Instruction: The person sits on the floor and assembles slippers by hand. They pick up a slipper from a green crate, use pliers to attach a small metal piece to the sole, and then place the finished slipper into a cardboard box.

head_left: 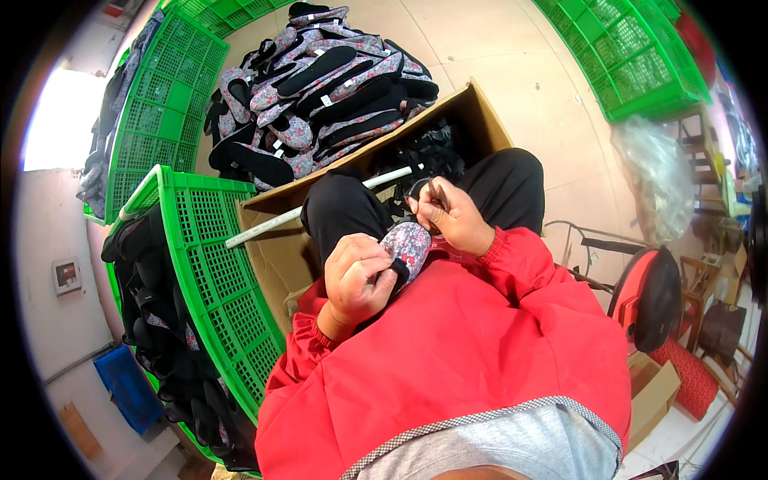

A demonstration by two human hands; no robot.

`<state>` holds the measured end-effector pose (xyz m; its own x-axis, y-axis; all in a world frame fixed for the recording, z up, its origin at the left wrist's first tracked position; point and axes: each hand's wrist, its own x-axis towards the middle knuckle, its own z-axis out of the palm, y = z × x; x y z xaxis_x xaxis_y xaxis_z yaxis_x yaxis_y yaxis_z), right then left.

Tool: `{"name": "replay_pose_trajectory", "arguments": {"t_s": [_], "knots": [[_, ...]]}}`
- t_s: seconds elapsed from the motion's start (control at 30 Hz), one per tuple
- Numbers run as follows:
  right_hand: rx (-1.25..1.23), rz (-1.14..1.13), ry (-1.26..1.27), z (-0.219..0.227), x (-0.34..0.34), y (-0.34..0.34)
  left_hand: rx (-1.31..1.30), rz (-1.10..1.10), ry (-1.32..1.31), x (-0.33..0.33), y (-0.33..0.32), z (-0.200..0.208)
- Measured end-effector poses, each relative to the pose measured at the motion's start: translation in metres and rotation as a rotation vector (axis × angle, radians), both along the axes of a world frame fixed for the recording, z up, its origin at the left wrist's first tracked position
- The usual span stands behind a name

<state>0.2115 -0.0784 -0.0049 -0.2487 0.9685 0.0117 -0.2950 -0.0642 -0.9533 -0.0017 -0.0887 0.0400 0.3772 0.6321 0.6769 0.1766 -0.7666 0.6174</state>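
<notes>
A floral slipper (408, 243) in grey, pink and red with a black lining lies over my lap. Closed around its near, black-edged part is my left hand (356, 276), thumb and fingers pressed together. At the slipper's rounded far end is my right hand (453, 214), its fingers pinched together. Something small and dark shows by those fingertips, too small to name. Just beyond my knees stands an open cardboard box (276, 260) holding black scraps (428, 152). A white rod (268, 227) lies across the box, passing behind my left knee.
A heap of floral slippers (320, 88) covers the floor ahead. To the left, a green crate (212, 240) holds black slippers. Another green crate (156, 104) stands behind it, and one more crate (624, 56) is at the far right. Clear plastic (656, 180) hangs at the right.
</notes>
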Motion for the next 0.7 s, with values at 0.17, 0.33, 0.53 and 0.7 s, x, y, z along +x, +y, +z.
{"name": "replay_pose_trajectory", "arguments": {"t_s": [0.17, 0.33, 0.53, 0.7], "knots": [[-0.03, -0.063, 0.191, 0.008, 0.004, 0.005, -0.02, 0.032, 0.016, 0.001, 0.002, -0.003], [-0.101, -0.039, 0.266, 0.019, 0.003, 0.008, -0.156, 0.025, 0.034, 0.002, 0.005, -0.004], [-0.118, 0.006, 0.29, 0.031, -0.001, 0.019, -0.512, -0.097, 0.179, 0.0, 0.014, 0.0], [-0.175, -0.057, 0.201, 0.026, -0.001, 0.027, -0.724, -0.314, 0.162, -0.005, 0.036, 0.005]]}}
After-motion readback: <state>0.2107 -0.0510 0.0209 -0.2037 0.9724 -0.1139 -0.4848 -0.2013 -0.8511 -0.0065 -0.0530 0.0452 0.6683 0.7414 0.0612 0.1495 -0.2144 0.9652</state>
